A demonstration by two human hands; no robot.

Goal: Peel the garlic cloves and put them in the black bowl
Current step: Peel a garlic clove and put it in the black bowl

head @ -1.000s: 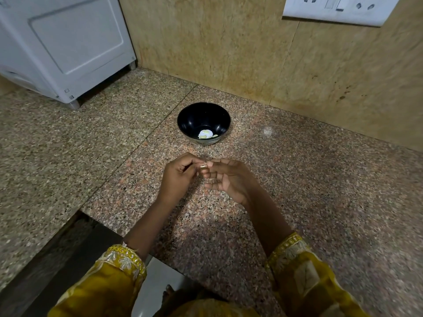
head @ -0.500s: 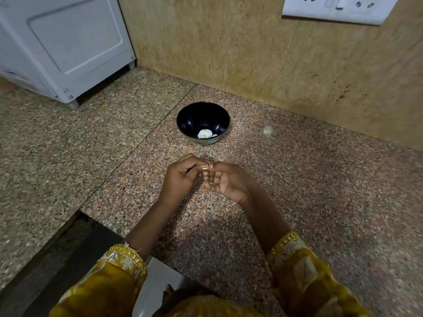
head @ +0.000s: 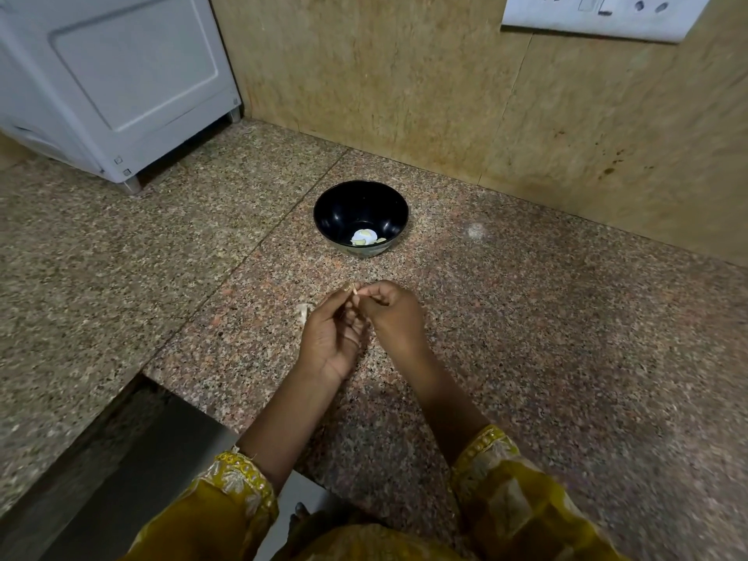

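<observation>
Right hand [head: 390, 313] fingers [head: 366, 295] pinch small tan-skinned garlic clove [head: 353, 288], held over speckled granite table [head: 526, 338] near glossy black round bowl [head: 344, 204], likely to keep the drop short. Left hand [head: 330, 342] fingers curled beside the clove; can't tell if they grip it. Bowl holds pale peeled cloves [head: 364, 238]. Whitish scrap [head: 302, 311] on table just beside left hand, probably shed skin.

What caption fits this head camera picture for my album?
Left hand and right hand peel a garlic clove above the counter, with peeled cloves in the black bowl.
</observation>
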